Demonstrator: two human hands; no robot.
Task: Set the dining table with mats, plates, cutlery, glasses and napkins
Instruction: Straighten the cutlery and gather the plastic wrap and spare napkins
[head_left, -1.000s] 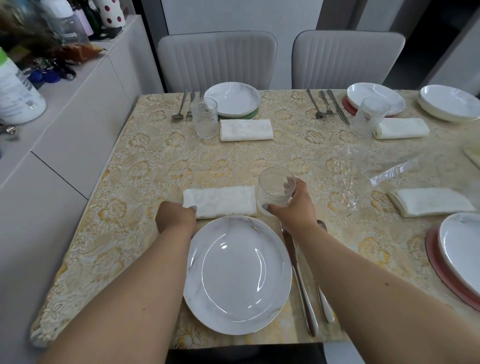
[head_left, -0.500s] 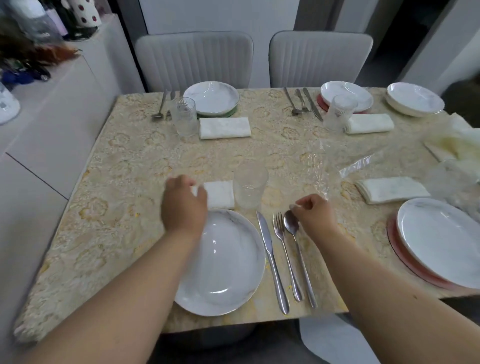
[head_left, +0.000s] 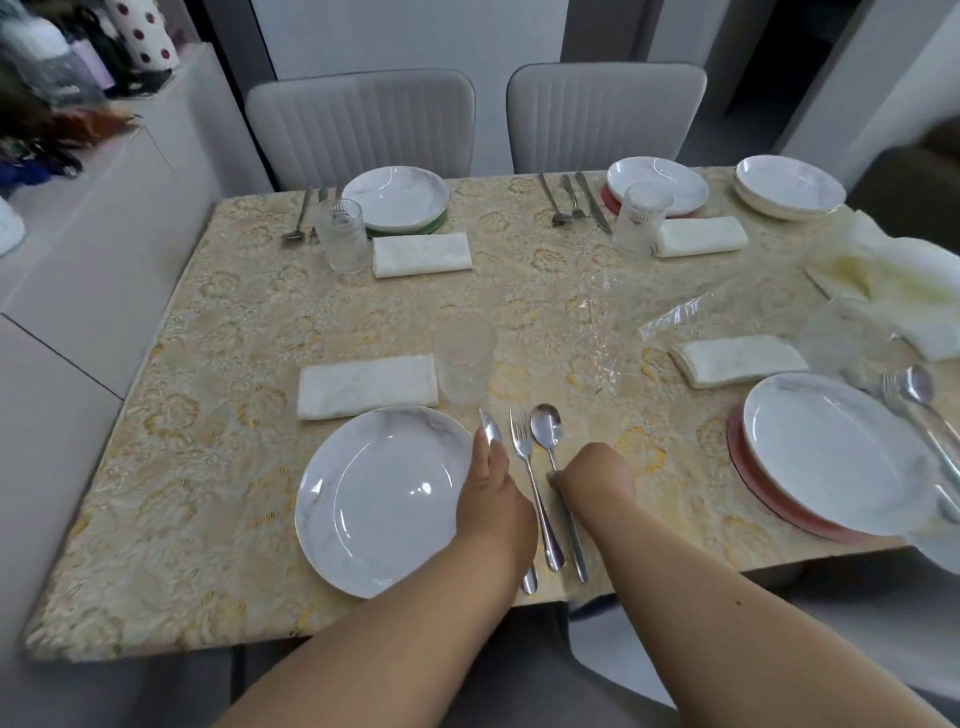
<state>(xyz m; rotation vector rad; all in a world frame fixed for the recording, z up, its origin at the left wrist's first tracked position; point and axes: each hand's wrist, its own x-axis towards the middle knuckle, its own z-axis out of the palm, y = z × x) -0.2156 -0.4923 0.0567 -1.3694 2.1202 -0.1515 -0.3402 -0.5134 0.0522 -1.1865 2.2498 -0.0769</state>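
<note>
Her left hand (head_left: 493, 499) lies over the knife (head_left: 489, 428), fingers on it; the right hand (head_left: 597, 475) pinches the spoon (head_left: 546, 422), the fork (head_left: 521, 436) between them.

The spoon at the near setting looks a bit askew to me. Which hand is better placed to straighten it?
The right hand. It already touches the spoon at the handle, while the left hand lies on the knife beside the plate, with the fork between.
</note>
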